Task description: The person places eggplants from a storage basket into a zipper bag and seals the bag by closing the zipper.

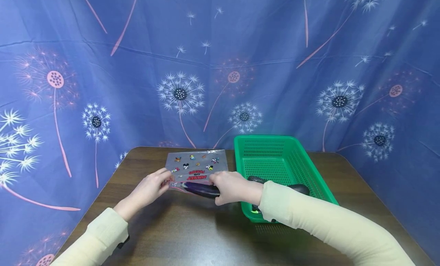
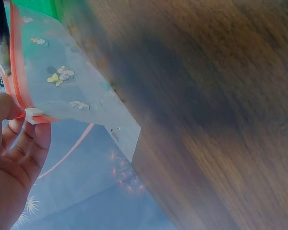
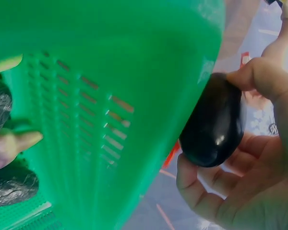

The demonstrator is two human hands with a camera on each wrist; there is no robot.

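An eggplant [image 1: 200,189] in the right hand [image 1: 233,187] extends toward the left hand [image 1: 149,187] at the near edge of a bag [image 1: 197,162] on the desk [image 1: 185,235], left of a basket [image 1: 311,165] with vegetables [image 1: 300,189] inside; a curtain [image 1: 275,67] hangs beyond.

In the head view: two grips, the left grip [image 1: 149,186] and the right grip [image 1: 234,186], at centre; two sleeves [image 1: 309,208], lower left and lower right. One bag [image 1: 197,165], centre, with one slider [image 2: 34,115]. One eggplant [image 1: 201,189], centre. One basket [image 1: 262,147], right of centre, holding at least two dark items [image 3: 12,186], exact count hidden. One surface [image 1: 178,235], lower half. One cloth [image 1: 206,25], upper half, showing four pink discs [image 1: 55,79].
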